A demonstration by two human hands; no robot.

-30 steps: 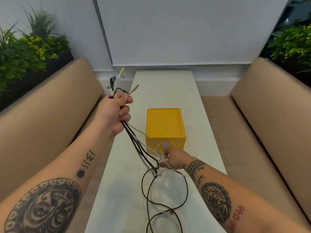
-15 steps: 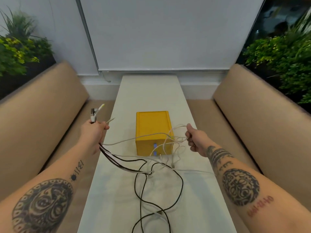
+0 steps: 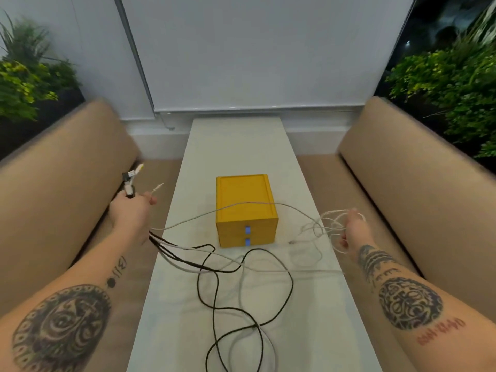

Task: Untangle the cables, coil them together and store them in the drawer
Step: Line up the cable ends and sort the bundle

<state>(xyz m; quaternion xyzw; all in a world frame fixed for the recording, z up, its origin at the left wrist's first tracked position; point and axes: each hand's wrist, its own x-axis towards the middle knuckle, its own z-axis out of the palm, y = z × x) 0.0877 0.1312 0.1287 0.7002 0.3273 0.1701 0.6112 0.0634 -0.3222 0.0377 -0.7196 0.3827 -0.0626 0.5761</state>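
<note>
My left hand [image 3: 131, 210] grips a bundle of black and white cable ends out over the left bench, with the plugs [image 3: 130, 181] sticking up above the fist. Black cables [image 3: 214, 296] trail from it in loose loops across the white table [image 3: 236, 146]. My right hand [image 3: 354, 229] holds a tangle of thin white cable [image 3: 324, 224] out past the table's right edge. One white strand [image 3: 241, 205] stretches between the hands across the top of the yellow drawer box [image 3: 244, 197]. Its two drawers, each with a blue handle [image 3: 247, 230], are closed.
Tan padded benches [image 3: 67, 170] run along both sides of the narrow table. Green plants [image 3: 442, 76] stand behind each bench, and a white wall closes the far end.
My hands have spread far apart: the left dropped and went left with the plug ends, the right pulled the white tangle away to the right past the box. The camera has tilted too.
</note>
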